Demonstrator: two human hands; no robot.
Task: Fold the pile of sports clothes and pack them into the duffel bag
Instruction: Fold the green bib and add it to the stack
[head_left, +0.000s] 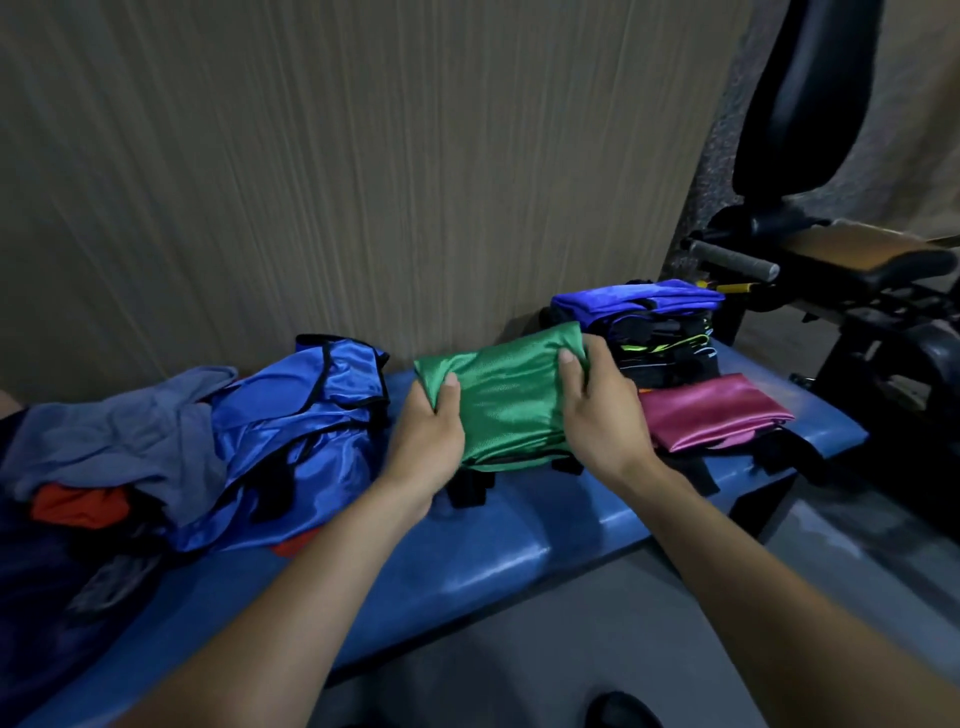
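Left hand (431, 441) and right hand (605, 415) each grip a side of the folded green shirt (509, 395) mid-desk (467, 566); unfolded pile (208, 441) at left end; folded stack (654, 327) toward right end.

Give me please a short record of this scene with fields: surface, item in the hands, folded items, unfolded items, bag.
surface: blue bench
item in hands: folded green garment, gripped by left hand and right hand
folded items: maroon garment; stack topped with blue, behind it
unfolded items: shiny blue garment, grey shirt, orange piece
bag: not identifiable
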